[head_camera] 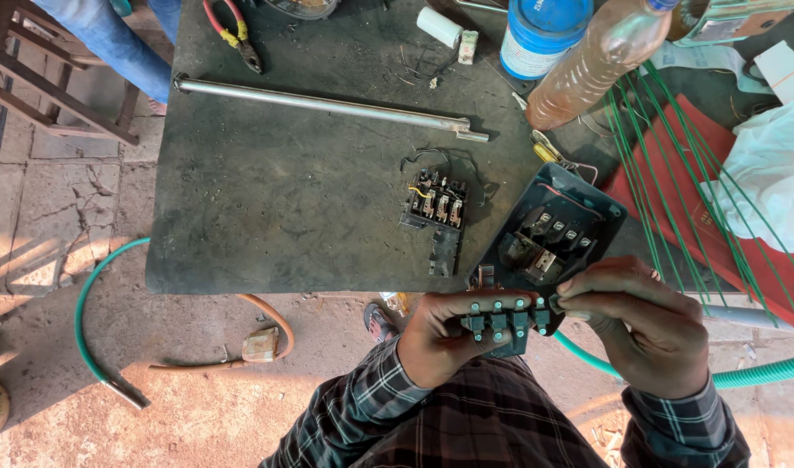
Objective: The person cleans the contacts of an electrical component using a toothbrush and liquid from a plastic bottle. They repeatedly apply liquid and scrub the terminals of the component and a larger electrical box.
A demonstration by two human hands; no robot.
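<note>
Head view looks straight down on a dark counter (267, 217) and the person's two hands at its near edge. The left hand (444, 334) is curled shut around a dark terminal block (501, 322) with a row of green-capped posts, gripping it from below and behind. The right hand (644, 325) pinches the right end of the same block between thumb and fingertips. The block is held just off the counter's near edge, touching or just in front of an open dark switch housing (553, 230) that tilts over that edge; inside the housing sit a row of metal contacts and a central mechanism.

On the counter just left of the housing lies a separate black contact assembly (436, 212) with thin wires about it. A long metal rod (327, 106) lies across the far part, with red-handled pliers (232, 30) beyond it. At the far right stand a blue-lidded tub (540, 39), contents hidden, and a clear plastic bottle (592, 65) leaning over, filled with amber liquid. Green wires (674, 191) fan across a red sheet (717, 225). A green hose (89, 303) curves on the floor.
</note>
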